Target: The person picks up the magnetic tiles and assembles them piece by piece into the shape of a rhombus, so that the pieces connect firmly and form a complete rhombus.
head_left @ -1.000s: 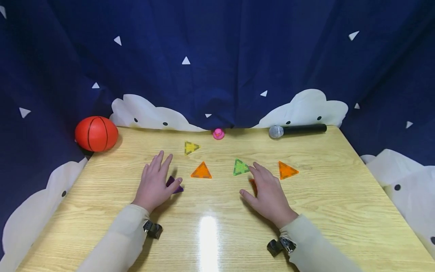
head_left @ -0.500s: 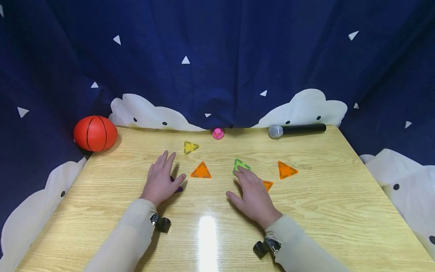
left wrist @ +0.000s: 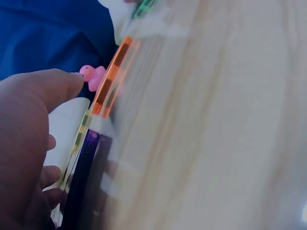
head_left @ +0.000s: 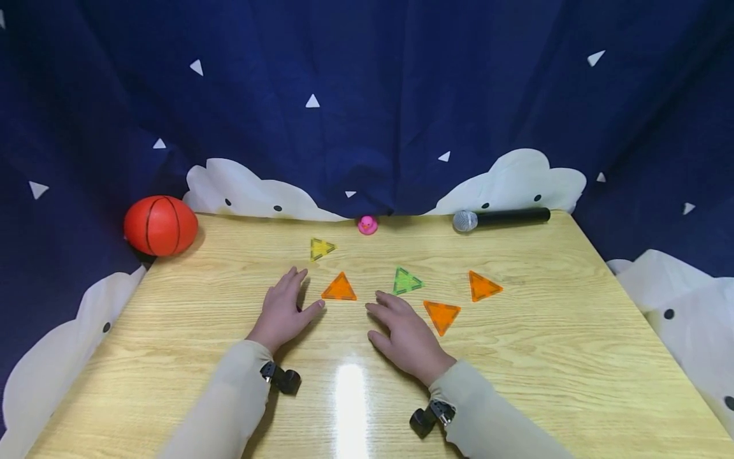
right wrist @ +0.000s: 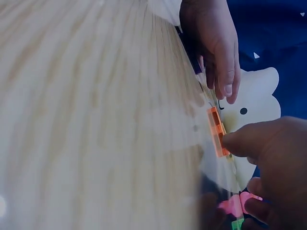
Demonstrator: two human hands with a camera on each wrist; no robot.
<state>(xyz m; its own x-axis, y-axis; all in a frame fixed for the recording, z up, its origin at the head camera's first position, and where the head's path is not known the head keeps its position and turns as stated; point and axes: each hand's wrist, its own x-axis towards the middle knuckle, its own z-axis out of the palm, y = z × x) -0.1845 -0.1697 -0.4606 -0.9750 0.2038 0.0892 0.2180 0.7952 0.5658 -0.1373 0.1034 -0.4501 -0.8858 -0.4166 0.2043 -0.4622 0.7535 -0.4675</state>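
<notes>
My left hand [head_left: 283, 313] hovers low over the table, fingers spread, holding nothing. Beneath it lies a purple triangular tile [left wrist: 82, 175], hidden by the hand in the head view. Just right of that thumb is an orange triangular tile [head_left: 340, 288], flat on the wood. My right hand [head_left: 408, 336], also holding nothing, has its fingers extended toward this same tile. A green triangular tile [head_left: 406, 282] lies just beyond the right fingertips. To the right of that hand lies a second orange tile [head_left: 441, 315], with a third orange tile [head_left: 484, 287] farther right.
A yellow triangular tile [head_left: 322, 248] lies farther back on the wooden table [head_left: 573, 357]. Along the back edge are a pink toy duck [head_left: 367, 225] and a microphone [head_left: 504, 218]. A red ball [head_left: 161, 225] sits at the back left corner. Blue curtain [head_left: 367, 95] surrounds the table.
My right hand has moved left, uncovering the lower orange tile and then the green one. The left hand has shifted right and slightly nearer, now covering the purple tile in the head view.
</notes>
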